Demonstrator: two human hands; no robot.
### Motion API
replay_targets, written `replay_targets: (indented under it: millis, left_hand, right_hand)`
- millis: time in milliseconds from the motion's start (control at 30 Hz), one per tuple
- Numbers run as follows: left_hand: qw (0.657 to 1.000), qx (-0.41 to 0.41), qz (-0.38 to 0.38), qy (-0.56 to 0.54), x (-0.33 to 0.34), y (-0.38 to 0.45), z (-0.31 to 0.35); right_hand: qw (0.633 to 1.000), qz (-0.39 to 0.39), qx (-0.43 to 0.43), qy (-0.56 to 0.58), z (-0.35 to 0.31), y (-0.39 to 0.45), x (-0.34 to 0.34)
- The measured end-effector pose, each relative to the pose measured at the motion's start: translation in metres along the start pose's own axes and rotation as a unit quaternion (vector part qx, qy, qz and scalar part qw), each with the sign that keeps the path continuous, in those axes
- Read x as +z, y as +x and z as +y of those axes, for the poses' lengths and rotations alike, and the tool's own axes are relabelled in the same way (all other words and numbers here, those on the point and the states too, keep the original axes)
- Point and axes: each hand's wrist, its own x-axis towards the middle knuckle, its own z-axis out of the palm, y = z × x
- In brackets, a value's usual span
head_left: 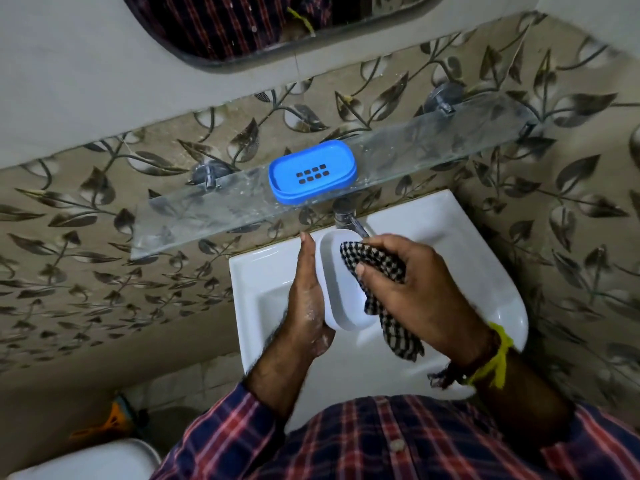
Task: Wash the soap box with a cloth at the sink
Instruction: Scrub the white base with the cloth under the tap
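Note:
Over the white sink (485,271), my left hand (308,299) holds the white lower half of the soap box (341,289), gripping its left side with soapy fingers. My right hand (412,289) is shut on a black-and-white checked cloth (377,265), which presses into the white tray's inside and hangs down past my palm. The blue slotted part of the soap box (311,171) lies on the glass shelf (433,140) above the sink, apart from both hands.
A chrome tap (346,216) sticks out just behind the white tray, under the shelf. A mirror (242,26) hangs on the wall above. Leaf-patterned tiles surround the sink. A white toilet lid (86,462) and an orange object (110,420) sit at the lower left.

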Motion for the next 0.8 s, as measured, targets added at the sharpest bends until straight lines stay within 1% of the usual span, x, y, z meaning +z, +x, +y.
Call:
replay_targets:
  millis: [67, 133, 167, 200, 300, 367, 433, 500, 533, 600, 667, 700, 800]
  left_hand:
    - [1.000, -0.008, 0.000, 0.002, 0.004, 0.001, -0.007]
    - [1.000, -0.011, -0.015, -0.015, 0.009, 0.003, -0.015]
    - [0.999, -0.012, -0.019, -0.025, 0.009, 0.004, -0.017]
    - [0.999, -0.011, -0.017, -0.032, 0.009, 0.005, -0.018]
    - [0.998, -0.004, -0.017, -0.062, 0.001, 0.008, -0.017]
    - [0.998, -0.011, -0.013, -0.061, 0.000, 0.008, -0.019]
    - [0.999, -0.014, -0.010, -0.052, 0.003, 0.008, -0.024]
    - [0.999, -0.003, -0.010, -0.038, 0.006, 0.009, -0.027]
    - [0.999, 0.004, -0.014, -0.035, 0.004, 0.010, -0.026]
    - [0.999, 0.012, -0.014, -0.031, -0.002, 0.012, -0.021]
    - [0.999, 0.006, -0.007, -0.042, -0.010, 0.013, -0.017]
    - [0.999, 0.002, -0.002, -0.040, -0.013, 0.012, -0.017]
    - [1.000, -0.005, 0.004, -0.014, -0.008, 0.012, -0.024]
  right_hand:
    - [0.997, 0.021, -0.007, -0.080, -0.004, 0.005, 0.003]
    - [0.984, 0.037, -0.028, -0.170, -0.008, 0.006, 0.015]
    - [0.979, 0.050, -0.042, -0.193, -0.009, 0.005, 0.021]
    - [0.976, 0.050, -0.058, -0.202, -0.009, 0.003, 0.026]
    - [0.976, -0.010, -0.095, -0.197, -0.009, -0.001, 0.028]
    - [0.971, -0.030, -0.101, -0.217, -0.007, -0.001, 0.022]
    - [0.960, -0.009, -0.093, -0.263, -0.007, 0.002, 0.020]
    - [0.961, 0.026, -0.078, -0.262, -0.009, 0.008, 0.018]
    - [0.963, 0.018, -0.081, -0.258, -0.011, 0.008, 0.018]
    - [0.957, -0.057, -0.105, -0.264, -0.014, 0.001, 0.017]
    - [0.941, -0.129, -0.108, -0.295, -0.016, -0.011, 0.016]
    - [0.937, -0.131, -0.098, -0.310, -0.017, -0.015, 0.016]
    - [0.944, -0.056, -0.090, -0.312, -0.016, -0.002, 0.014]
